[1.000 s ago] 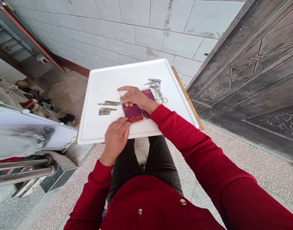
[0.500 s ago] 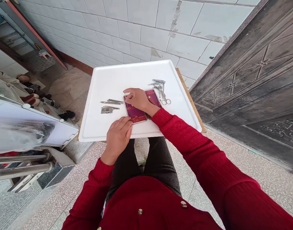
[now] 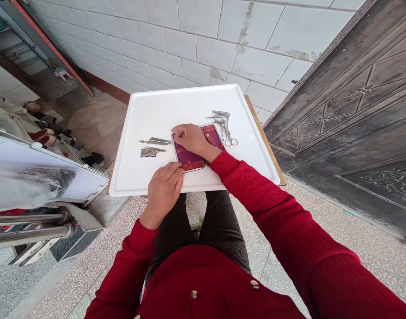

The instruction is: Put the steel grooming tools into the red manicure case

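Observation:
A manicure case (image 3: 190, 165) lies unfolded on a white tray (image 3: 150, 108), its lining purple-red with small elastic loops. Over its upper left half is my right hand (image 3: 192, 141), fingers curled in a pinch; whatever is between them is hidden. My left hand (image 3: 163, 189) rests flat at the lower left corner of the case, fingers stretched out and touching its edge. Left of the case lie thin metal tools (image 3: 159, 141) and a nail clipper group (image 3: 149, 153). To its right are small scissors (image 3: 227, 136) and more metal clippers (image 3: 221, 114).
The tray sits on a wooden board (image 3: 261, 133) before a tiled wall (image 3: 183, 46). A dark carved door (image 3: 349, 106) stands on the right. Shoes on a rack (image 3: 46, 137) and metal rails (image 3: 30, 235) are at the left.
My right index finger has drawn in slightly toward the thumb over the case. The left hand and the laid-out tools stay in place.

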`<act>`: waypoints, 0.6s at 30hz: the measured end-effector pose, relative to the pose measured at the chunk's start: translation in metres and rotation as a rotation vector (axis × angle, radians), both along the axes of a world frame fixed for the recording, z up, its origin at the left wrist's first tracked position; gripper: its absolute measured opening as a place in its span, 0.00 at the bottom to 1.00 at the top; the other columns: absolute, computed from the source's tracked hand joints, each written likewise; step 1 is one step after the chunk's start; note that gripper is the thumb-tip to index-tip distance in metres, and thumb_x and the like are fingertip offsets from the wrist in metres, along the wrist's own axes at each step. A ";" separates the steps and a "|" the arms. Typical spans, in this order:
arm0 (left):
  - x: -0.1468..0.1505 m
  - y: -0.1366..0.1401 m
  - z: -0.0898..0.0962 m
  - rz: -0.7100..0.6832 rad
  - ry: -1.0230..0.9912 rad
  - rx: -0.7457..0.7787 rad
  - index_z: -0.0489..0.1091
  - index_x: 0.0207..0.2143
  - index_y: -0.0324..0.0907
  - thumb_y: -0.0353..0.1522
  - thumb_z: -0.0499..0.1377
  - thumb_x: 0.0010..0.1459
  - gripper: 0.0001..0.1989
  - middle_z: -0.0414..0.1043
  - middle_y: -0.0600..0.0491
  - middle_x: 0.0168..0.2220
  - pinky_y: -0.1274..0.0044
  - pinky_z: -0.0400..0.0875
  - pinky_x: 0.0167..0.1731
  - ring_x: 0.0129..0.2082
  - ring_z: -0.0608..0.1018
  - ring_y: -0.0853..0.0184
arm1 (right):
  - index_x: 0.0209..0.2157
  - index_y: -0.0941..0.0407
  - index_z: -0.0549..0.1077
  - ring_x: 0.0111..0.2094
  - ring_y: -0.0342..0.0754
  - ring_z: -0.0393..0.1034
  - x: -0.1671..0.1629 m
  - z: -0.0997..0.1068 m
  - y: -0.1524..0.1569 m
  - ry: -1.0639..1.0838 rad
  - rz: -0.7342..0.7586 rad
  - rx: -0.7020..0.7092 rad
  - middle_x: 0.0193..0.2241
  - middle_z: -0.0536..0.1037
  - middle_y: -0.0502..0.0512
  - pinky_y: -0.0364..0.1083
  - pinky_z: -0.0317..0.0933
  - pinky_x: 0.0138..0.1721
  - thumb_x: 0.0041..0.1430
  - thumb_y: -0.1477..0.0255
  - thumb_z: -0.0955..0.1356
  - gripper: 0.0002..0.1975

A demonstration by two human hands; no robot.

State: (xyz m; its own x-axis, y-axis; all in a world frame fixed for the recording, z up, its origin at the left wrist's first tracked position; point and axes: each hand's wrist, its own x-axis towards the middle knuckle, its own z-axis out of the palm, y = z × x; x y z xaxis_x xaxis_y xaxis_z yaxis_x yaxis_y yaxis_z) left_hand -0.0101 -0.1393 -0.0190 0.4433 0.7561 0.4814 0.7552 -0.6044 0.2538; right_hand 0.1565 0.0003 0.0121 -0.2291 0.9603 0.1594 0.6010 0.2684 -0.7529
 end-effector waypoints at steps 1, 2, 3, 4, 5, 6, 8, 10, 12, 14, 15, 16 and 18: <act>0.000 0.000 0.000 0.001 -0.001 -0.003 0.76 0.51 0.45 0.33 0.52 0.74 0.14 0.79 0.47 0.58 0.62 0.73 0.58 0.59 0.78 0.56 | 0.51 0.59 0.83 0.47 0.55 0.78 0.000 -0.001 0.001 -0.013 -0.005 0.016 0.43 0.85 0.59 0.53 0.69 0.56 0.63 0.80 0.66 0.18; 0.000 0.000 0.000 0.001 -0.002 -0.006 0.76 0.51 0.45 0.33 0.52 0.74 0.14 0.79 0.47 0.58 0.62 0.73 0.58 0.59 0.78 0.56 | 0.50 0.58 0.83 0.49 0.55 0.78 0.000 -0.001 0.001 -0.026 -0.007 0.031 0.45 0.85 0.59 0.53 0.68 0.57 0.64 0.79 0.66 0.18; 0.000 0.000 0.000 0.001 -0.004 -0.006 0.76 0.51 0.45 0.33 0.52 0.74 0.14 0.79 0.47 0.58 0.62 0.73 0.58 0.59 0.78 0.56 | 0.49 0.57 0.84 0.50 0.55 0.77 0.001 -0.002 0.002 -0.039 -0.009 0.045 0.47 0.85 0.59 0.53 0.68 0.58 0.64 0.80 0.65 0.18; 0.001 0.000 0.000 -0.001 -0.005 0.000 0.76 0.51 0.45 0.33 0.52 0.74 0.14 0.79 0.47 0.57 0.62 0.73 0.57 0.59 0.79 0.57 | 0.48 0.57 0.84 0.51 0.56 0.77 0.001 -0.003 0.002 -0.052 -0.009 0.057 0.48 0.84 0.59 0.53 0.67 0.59 0.64 0.80 0.64 0.18; 0.001 0.000 0.001 -0.002 -0.005 0.008 0.77 0.51 0.44 0.33 0.52 0.74 0.13 0.79 0.47 0.57 0.63 0.73 0.57 0.58 0.79 0.57 | 0.48 0.56 0.84 0.52 0.56 0.77 0.001 -0.004 0.002 -0.062 -0.006 0.067 0.49 0.84 0.59 0.54 0.67 0.59 0.65 0.81 0.64 0.19; 0.001 0.000 0.001 -0.004 -0.005 0.016 0.77 0.50 0.44 0.32 0.52 0.74 0.13 0.79 0.47 0.57 0.63 0.74 0.57 0.58 0.79 0.57 | 0.47 0.56 0.84 0.53 0.56 0.76 0.001 -0.005 0.002 -0.069 -0.003 0.076 0.49 0.84 0.58 0.54 0.67 0.60 0.65 0.81 0.63 0.19; 0.001 0.000 0.001 -0.006 -0.002 0.031 0.77 0.50 0.43 0.32 0.53 0.74 0.13 0.80 0.47 0.57 0.63 0.74 0.56 0.57 0.79 0.56 | 0.46 0.56 0.84 0.52 0.56 0.76 0.001 -0.006 0.002 -0.082 0.000 0.090 0.49 0.84 0.58 0.55 0.67 0.60 0.65 0.82 0.63 0.19; 0.000 0.000 0.000 -0.006 0.001 0.039 0.77 0.50 0.43 0.32 0.53 0.74 0.12 0.79 0.46 0.57 0.63 0.74 0.56 0.57 0.79 0.56 | 0.46 0.56 0.84 0.52 0.56 0.77 0.000 -0.006 0.001 -0.104 0.002 0.102 0.48 0.85 0.59 0.55 0.68 0.59 0.66 0.82 0.63 0.20; 0.000 0.000 0.000 -0.008 0.003 0.043 0.76 0.50 0.42 0.32 0.53 0.74 0.12 0.79 0.46 0.57 0.62 0.74 0.57 0.58 0.79 0.55 | 0.46 0.56 0.84 0.51 0.56 0.77 -0.001 -0.006 0.000 -0.144 0.000 0.111 0.48 0.85 0.59 0.55 0.69 0.58 0.66 0.82 0.62 0.20; 0.000 0.000 -0.001 -0.008 0.003 0.044 0.76 0.51 0.42 0.31 0.53 0.74 0.12 0.79 0.46 0.57 0.62 0.74 0.57 0.58 0.79 0.55 | 0.47 0.57 0.84 0.51 0.55 0.77 -0.003 -0.005 -0.002 -0.194 -0.005 0.114 0.48 0.84 0.59 0.54 0.69 0.57 0.67 0.82 0.61 0.21; 0.000 0.000 -0.001 -0.008 0.003 0.044 0.76 0.51 0.42 0.31 0.53 0.74 0.13 0.79 0.46 0.57 0.63 0.74 0.57 0.59 0.79 0.56 | 0.47 0.57 0.84 0.51 0.55 0.76 -0.004 -0.004 -0.003 -0.217 -0.008 0.113 0.49 0.84 0.59 0.53 0.69 0.57 0.68 0.82 0.60 0.21; 0.000 0.000 -0.001 -0.008 0.004 0.044 0.76 0.51 0.42 0.31 0.53 0.74 0.13 0.79 0.46 0.57 0.63 0.74 0.57 0.59 0.79 0.56 | 0.47 0.57 0.84 0.51 0.55 0.76 -0.004 -0.003 -0.003 -0.238 -0.011 0.112 0.49 0.84 0.59 0.53 0.69 0.57 0.68 0.83 0.60 0.21; 0.000 -0.001 -0.001 -0.009 0.009 0.053 0.76 0.51 0.42 0.31 0.53 0.74 0.13 0.79 0.46 0.57 0.63 0.74 0.56 0.58 0.79 0.56 | 0.47 0.57 0.84 0.51 0.55 0.77 -0.005 -0.001 -0.005 -0.265 -0.011 0.111 0.49 0.84 0.59 0.52 0.69 0.56 0.68 0.83 0.60 0.21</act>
State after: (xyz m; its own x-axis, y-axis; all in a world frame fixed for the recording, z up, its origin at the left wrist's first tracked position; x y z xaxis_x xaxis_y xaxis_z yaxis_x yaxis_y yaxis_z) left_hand -0.0098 -0.1399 -0.0198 0.4546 0.7259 0.5162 0.7519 -0.6234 0.2145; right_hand 0.1512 -0.0044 0.0106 -0.2666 0.9430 0.1993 0.7764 0.3326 -0.5353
